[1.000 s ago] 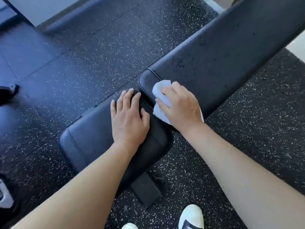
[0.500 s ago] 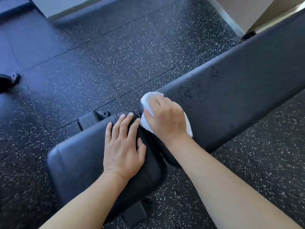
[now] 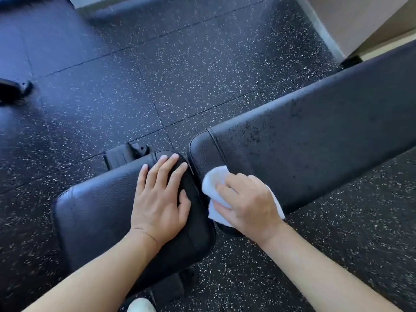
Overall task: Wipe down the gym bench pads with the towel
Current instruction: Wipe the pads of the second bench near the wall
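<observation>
A black gym bench fills the middle of the head view. Its short seat pad (image 3: 96, 212) lies at lower left, and its long back pad (image 3: 315, 140) runs up to the right. My left hand (image 3: 159, 197) rests flat on the seat pad's right end, fingers straight. My right hand (image 3: 247, 204) presses a white towel (image 3: 213, 179) onto the near lower corner of the back pad, with fingers curled over the cloth. Much of the towel is hidden under that hand.
Black speckled rubber floor (image 3: 180, 75) surrounds the bench. A black bench bracket (image 3: 126, 154) shows behind the seat pad. Another dark piece of equipment (image 3: 13, 91) sits at the far left. A beige wall (image 3: 351, 21) stands at the upper right. My white shoe (image 3: 140, 305) is at the bottom edge.
My right hand has slid the towel toward me across the back pad's end, from its far side to the near corner. The left hand has stayed on the seat pad.
</observation>
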